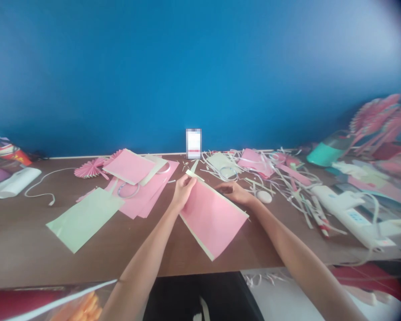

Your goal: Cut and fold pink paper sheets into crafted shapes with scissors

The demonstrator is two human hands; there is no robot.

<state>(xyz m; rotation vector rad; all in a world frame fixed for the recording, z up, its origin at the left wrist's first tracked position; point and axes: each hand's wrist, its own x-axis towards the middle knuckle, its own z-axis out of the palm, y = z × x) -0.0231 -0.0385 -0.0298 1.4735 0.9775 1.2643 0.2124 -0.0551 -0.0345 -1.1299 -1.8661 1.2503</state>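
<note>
A pink sheet of paper (211,217) with a cream underside lies tilted on the brown table (26,240) in front of me. My left hand (183,188) pinches its far top corner, where a narrow cream flap is turned up. My right hand (235,192) rests on the sheet's right top edge with fingers curled against the paper. Both forearms reach in from the bottom of the view.
A pale green sheet (83,217) and a stack of pink sheets (137,178) lie to the left, beside a folded pink fan (91,168). Paper strips and scraps (280,178), a white glue gun (347,211) and a teal container (325,152) crowd the right. A blue wall stands behind.
</note>
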